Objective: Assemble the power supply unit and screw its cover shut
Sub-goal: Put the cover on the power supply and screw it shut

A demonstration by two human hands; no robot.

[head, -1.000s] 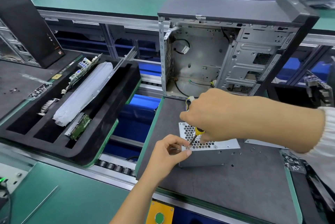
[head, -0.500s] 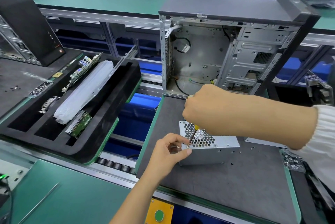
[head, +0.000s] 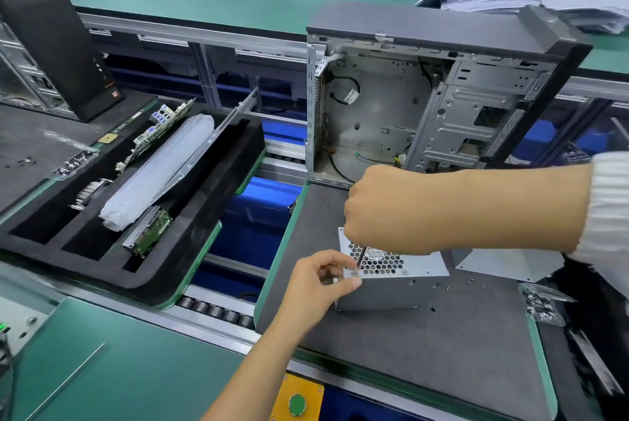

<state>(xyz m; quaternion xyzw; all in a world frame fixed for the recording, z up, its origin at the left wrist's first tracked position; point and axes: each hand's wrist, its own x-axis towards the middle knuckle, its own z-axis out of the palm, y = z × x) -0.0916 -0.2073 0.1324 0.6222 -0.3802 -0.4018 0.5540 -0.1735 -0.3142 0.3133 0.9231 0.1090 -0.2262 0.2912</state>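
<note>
Both grips were busy at the near left corner of the power supply unit, which stood on the grey table in front of the open computer case. The right hand was closed in a fist around the screwdriver, its tip standing on a corner screw of the perforated cover. The left hand pinched that same corner between thumb and fingers. I judged the metal box stiff and rather light, so it could slide; holding it by the side walls seemed best, not by the thin mesh
</note>
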